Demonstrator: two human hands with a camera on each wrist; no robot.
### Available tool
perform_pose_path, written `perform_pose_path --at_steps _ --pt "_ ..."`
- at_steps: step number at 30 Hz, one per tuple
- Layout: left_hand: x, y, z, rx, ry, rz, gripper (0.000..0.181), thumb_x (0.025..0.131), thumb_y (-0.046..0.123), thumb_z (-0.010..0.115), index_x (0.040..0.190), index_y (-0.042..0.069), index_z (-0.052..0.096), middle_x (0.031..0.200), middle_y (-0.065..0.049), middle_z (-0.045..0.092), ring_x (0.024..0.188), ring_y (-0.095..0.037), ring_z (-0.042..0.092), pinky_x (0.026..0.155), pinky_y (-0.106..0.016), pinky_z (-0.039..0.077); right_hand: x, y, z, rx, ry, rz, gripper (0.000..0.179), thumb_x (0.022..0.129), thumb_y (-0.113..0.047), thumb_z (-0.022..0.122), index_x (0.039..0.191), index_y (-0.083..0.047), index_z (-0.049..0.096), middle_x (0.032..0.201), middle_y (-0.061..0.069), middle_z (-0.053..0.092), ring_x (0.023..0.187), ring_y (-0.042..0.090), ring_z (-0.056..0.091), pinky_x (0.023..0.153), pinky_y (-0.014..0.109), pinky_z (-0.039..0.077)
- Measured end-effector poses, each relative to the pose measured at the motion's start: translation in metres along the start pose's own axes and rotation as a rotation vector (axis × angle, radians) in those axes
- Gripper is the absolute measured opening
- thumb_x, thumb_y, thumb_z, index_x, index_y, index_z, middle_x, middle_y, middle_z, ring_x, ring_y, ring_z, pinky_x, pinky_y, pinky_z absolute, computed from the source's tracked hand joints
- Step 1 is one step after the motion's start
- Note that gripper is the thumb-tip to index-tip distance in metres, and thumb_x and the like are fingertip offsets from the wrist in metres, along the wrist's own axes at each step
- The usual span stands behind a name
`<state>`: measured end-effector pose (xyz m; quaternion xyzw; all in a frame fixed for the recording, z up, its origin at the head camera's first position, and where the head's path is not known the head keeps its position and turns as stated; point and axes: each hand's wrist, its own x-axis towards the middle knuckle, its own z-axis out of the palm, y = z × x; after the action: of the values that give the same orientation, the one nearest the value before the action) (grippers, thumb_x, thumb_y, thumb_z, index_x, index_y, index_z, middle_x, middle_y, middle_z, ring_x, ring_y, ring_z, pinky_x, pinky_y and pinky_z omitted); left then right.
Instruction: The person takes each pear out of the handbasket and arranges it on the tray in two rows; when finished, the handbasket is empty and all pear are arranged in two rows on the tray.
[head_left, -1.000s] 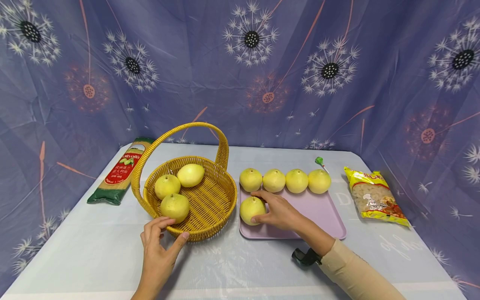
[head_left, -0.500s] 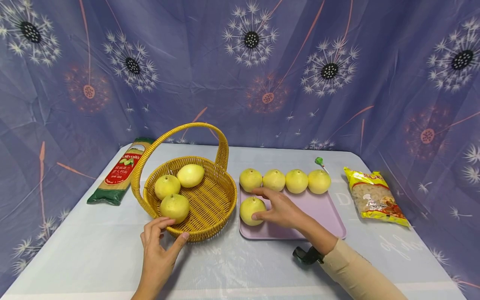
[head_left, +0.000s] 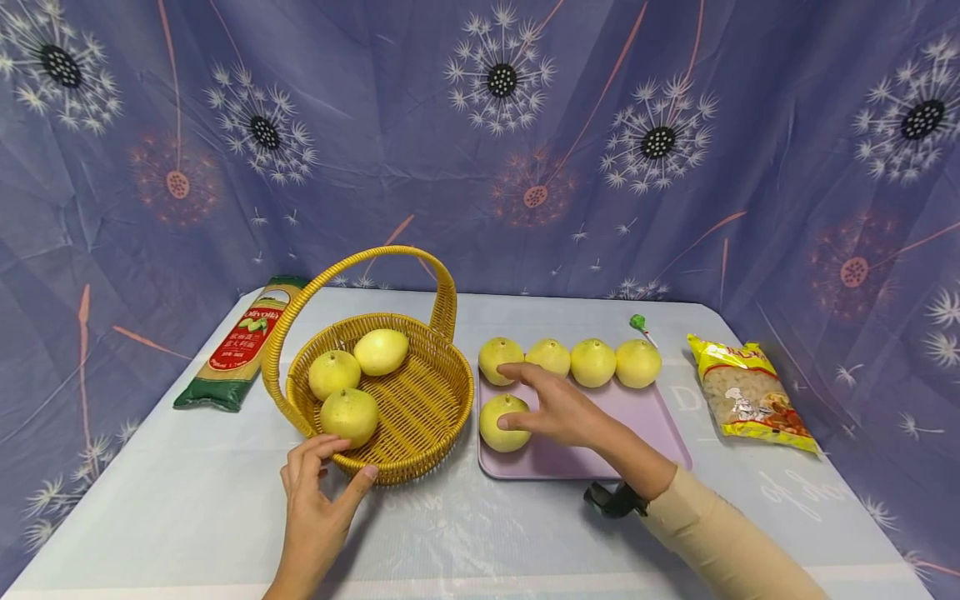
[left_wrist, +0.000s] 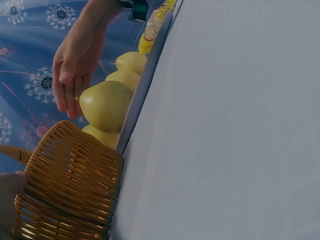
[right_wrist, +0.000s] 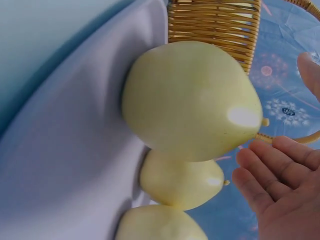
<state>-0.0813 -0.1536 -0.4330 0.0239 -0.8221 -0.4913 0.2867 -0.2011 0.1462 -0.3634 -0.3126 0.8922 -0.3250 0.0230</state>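
Observation:
My left hand (head_left: 313, 487) holds the near rim of a yellow wicker basket (head_left: 420, 454), fingertips over the rim beside a pomelo and thumb at the front. Three pale yellow pomelos (head_left: 349, 417) lie at the basket's left and back. To the right, my right hand (head_left: 566, 408) hovers over a mauve tray (head_left: 607, 467), fingers spread and loosely bent. Below its thumb sits the front-left pomelo (head_left: 498, 429). In the right wrist view, a gap shows between the fingers (right_wrist: 280, 165) and that pomelo (right_wrist: 190, 100). The left wrist view shows the basket (left_wrist: 75, 180) and the thumb at its rim.
Several more pomelos (head_left: 592, 363) stand in a row along the tray's back edge. A green lollipop (head_left: 638, 322) lies behind them. A yellow snack bag (head_left: 752, 396) is at the right, and a green-and-red pasta packet (head_left: 243, 342) lies behind the basket's left side.
My right hand has come off the front-left pomelo and risen slightly, its fingers opening wider. The pomelo stays in place on the tray. My left hand and the basket have not moved.

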Motion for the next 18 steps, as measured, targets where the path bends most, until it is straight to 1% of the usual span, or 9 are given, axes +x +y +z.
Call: perform_pose_path --at_steps 5,15,18 --pt "0.0 0.0 0.0 0.006 0.0 0.006 0.047 0.07 0.002 0.08 0.111 0.001 0.057 0.124 -0.009 0.044 0.104 0.001 0.028 0.081 -0.022 0.026 0.004 -0.006 -0.004 -0.013 0.001 -0.023 0.071 0.079 -0.043 0.073 0.137 -0.013 0.046 0.141 0.002 0.05 0.132 0.023 0.045 0.106 0.043 0.039" --pt "0.0 0.0 0.0 0.007 0.005 0.018 0.046 0.07 0.002 0.08 0.11 0.002 0.057 0.124 -0.009 0.044 0.104 0.001 0.028 0.081 -0.022 0.025 0.013 -0.019 -0.009 -0.007 0.01 -0.082 0.072 0.08 -0.045 0.071 0.138 -0.012 0.045 0.141 0.004 0.05 0.133 0.024 0.044 0.106 0.045 0.039" --pt "0.0 0.0 0.0 0.005 0.003 0.016 0.046 0.07 0.002 0.079 0.111 0.002 0.057 0.124 -0.009 0.044 0.104 0.001 0.028 0.081 -0.021 0.025 0.015 -0.023 -0.011 -0.01 0.008 -0.083 0.072 0.08 -0.044 0.072 0.139 -0.013 0.045 0.142 0.002 0.049 0.134 0.022 0.043 0.107 0.044 0.038"
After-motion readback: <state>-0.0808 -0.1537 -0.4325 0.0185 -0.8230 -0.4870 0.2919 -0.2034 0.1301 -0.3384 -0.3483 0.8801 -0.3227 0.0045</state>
